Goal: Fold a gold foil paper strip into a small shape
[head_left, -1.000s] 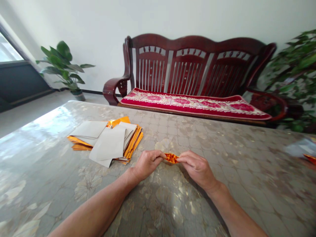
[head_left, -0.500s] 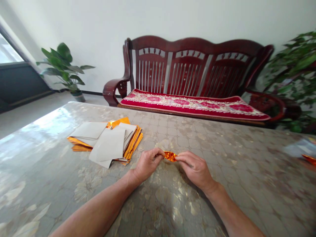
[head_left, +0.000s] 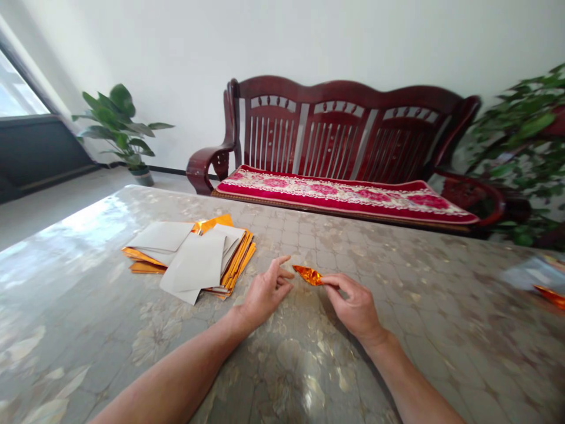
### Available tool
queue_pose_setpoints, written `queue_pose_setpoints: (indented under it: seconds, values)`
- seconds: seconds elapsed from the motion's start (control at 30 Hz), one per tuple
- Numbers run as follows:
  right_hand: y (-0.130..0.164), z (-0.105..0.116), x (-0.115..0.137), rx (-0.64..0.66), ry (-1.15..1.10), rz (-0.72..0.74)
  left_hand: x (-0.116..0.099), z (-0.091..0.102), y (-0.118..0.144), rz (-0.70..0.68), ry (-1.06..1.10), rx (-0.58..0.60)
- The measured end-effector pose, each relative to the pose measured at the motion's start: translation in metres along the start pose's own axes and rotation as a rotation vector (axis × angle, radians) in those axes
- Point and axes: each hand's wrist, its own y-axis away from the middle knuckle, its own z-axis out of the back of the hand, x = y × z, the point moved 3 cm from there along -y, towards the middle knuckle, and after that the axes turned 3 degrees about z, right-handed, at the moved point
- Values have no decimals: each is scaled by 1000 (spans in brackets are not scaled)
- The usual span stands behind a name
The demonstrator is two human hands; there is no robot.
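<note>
A small folded piece of shiny orange-gold foil paper (head_left: 309, 275), pointed at its left end, is pinched at its right end by my right hand (head_left: 353, 303). My left hand (head_left: 267, 291) is off the foil, just left of its tip, with the fingers apart and nothing in them. Left of that hand lies a pile of foil paper sheets (head_left: 198, 256), several with the pale grey backing up and orange foil edges showing.
The table (head_left: 282, 365) has a patterned, glossy cover. At its right edge lie a clear plastic bag (head_left: 529, 272) and another orange foil piece (head_left: 551, 296). Beyond stand a dark red wooden bench (head_left: 348, 135) with a floral cushion (head_left: 344, 193), and potted plants (head_left: 117, 126) on either side.
My left hand has let go of the foil's left end and opened its fingers. The foil has shifted slightly right, still in my right hand. The view has tilted up a little.
</note>
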Motion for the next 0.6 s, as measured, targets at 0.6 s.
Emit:
queue_pose_setpoints:
  seconds: [0.6]
  values:
    - [1, 55, -67, -250, 403, -499, 7, -1, 1, -61, -45, -20]
